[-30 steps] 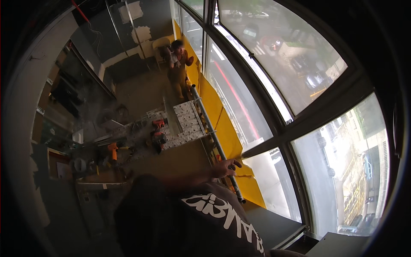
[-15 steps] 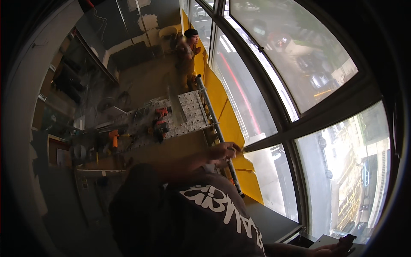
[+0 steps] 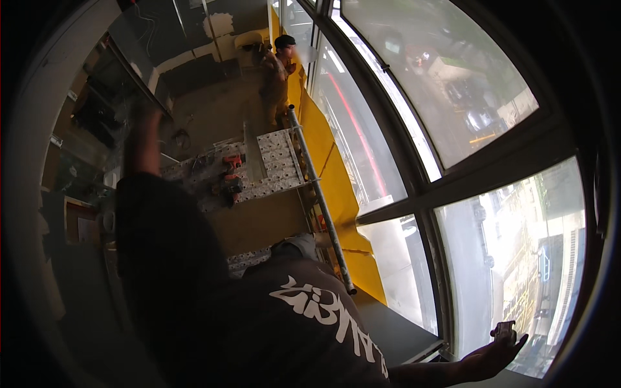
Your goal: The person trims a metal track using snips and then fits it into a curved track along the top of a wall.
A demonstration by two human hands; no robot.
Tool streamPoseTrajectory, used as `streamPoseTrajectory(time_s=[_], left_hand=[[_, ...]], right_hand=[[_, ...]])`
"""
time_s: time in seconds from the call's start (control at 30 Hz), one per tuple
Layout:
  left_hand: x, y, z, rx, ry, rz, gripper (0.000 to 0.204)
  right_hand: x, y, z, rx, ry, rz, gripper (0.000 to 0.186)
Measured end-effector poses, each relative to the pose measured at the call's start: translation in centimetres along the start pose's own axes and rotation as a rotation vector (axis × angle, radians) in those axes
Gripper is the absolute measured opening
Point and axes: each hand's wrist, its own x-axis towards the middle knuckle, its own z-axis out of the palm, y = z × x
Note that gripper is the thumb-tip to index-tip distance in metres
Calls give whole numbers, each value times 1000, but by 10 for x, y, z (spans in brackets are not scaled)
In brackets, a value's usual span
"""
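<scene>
— Where's the right hand (image 3: 497,348) relative to the long grey pole (image 3: 318,194)?

— Well off to the right of the pole's near end, down by the lowest window pane (image 3: 517,258). The forearm comes in from the lower edge and the palm faces up.

— Is it grasping anything?

— Yes. A small dark object (image 3: 504,330) is pinched at the fingertips and stands just above the palm. It is too small for me to tell what kind of thing it is.

— And the left hand (image 3: 145,119)?

— Raised high, far to the left of the pole, with the forearm upright. It is blurred against the dark glass behind it, so I can't tell whether it is clenched or loose, or whether it is touching anything.

— What lies around the pole?

— Perforated metal boards (image 3: 278,161) sit just to its left, and red power tools (image 3: 231,163) rest on the boards further left. Yellow panels (image 3: 323,145) run along its right side, between the pole and the window. Beyond the pole's far end another person (image 3: 279,71) stands in a dark cap.

— What about the dark area in front?

— That's the person's own black shirt (image 3: 272,336) with white print. It covers the lower middle, left of the pole's near end.
</scene>
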Motion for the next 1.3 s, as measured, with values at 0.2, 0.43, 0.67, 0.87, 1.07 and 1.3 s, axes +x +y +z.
streamPoseTrajectory(time_s=[0.2,0.43,0.67,0.87,1.07,1.3], left_hand=[[-189,-139,-39,120,67,-615,60],[-468,-339,-173,609,-388,-1364,83],[-498,-199,-136,619,-222,-935,59],[-477,-27,37,-294,-333,-616,55],[-541,225,145,-1397,-827,-531,50],[-534,383,249,-1072,-1368,-44,42]], right_hand=[[20,-31,47,-89,-164,-225,13],[46,-41,157,326,-178,-35,22],[74,-121,161,393,-108,158,15],[70,-100,161,346,-256,20,23],[18,-60,136,284,-102,266,44],[20,-52,114,330,-139,356,40]])
